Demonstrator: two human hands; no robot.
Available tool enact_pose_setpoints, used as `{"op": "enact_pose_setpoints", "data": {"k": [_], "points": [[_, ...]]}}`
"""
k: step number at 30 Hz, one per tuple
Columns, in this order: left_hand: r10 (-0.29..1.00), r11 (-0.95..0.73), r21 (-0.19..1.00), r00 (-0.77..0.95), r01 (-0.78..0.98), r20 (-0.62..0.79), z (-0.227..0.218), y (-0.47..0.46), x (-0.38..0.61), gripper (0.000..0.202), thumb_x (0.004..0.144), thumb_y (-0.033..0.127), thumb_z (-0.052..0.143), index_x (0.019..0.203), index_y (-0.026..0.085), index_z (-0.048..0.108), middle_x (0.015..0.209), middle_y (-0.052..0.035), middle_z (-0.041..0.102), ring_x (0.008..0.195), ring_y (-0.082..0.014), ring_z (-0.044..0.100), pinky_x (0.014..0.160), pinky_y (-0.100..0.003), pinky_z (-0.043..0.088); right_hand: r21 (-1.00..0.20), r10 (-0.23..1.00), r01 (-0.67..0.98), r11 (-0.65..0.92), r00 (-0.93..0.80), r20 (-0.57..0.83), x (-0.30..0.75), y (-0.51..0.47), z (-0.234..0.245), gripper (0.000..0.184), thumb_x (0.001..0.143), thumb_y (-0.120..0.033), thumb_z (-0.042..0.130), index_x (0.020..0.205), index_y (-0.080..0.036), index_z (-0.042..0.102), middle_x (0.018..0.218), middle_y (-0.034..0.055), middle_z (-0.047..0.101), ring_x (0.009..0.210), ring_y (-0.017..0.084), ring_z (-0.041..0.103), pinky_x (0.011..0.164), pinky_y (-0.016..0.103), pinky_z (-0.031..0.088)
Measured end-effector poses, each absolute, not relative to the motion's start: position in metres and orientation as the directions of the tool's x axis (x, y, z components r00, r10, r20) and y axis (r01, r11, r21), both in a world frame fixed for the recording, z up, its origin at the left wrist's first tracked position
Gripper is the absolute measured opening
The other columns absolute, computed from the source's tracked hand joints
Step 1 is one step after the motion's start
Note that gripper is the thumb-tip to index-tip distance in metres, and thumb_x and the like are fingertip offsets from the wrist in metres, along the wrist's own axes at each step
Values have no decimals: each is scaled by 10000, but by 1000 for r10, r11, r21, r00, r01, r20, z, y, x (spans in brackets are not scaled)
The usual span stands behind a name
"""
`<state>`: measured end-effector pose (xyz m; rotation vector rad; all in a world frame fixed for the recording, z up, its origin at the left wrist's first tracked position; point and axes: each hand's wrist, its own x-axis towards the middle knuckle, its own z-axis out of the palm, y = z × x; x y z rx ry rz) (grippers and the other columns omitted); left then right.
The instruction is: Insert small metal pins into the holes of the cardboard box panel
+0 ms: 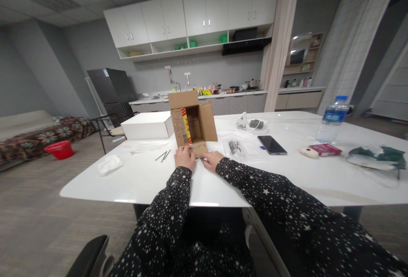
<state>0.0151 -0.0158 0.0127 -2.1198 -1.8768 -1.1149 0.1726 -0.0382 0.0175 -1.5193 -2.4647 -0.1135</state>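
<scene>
A small brown cardboard box (192,120) lies on its side on the white table (149,179), its flaps spread and its opening towards me. A red and yellow strip shows inside. My left hand (185,157) is curled at the box's lower front flap, fingers bent against it. My right hand (211,159) rests just right of it, fingers curled near the same flap. Whether either hand pinches something small is too fine to see. Both arms wear dark star-patterned sleeves.
Two thin metal pins (163,155) lie left of my hands. A white box (147,125), a crumpled tissue (109,164), a clear bag of small parts (236,148), a black phone (272,144), a water bottle (332,120) and a pink pack (325,149) sit on the table.
</scene>
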Motion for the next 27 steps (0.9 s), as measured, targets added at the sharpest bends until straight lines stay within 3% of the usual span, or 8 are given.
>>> {"op": "enact_pose_setpoints", "data": {"k": [27], "points": [[752, -403, 407, 42, 820, 658, 3, -4, 11, 267, 736, 196, 501, 958, 184, 648, 956, -88, 555, 963, -226, 532, 914, -365, 434, -66, 877, 892, 447, -422, 232, 173, -40, 19, 339, 865, -306, 365, 1100, -247, 602, 1006, 48, 676, 888, 191, 608, 777, 281, 392]]}}
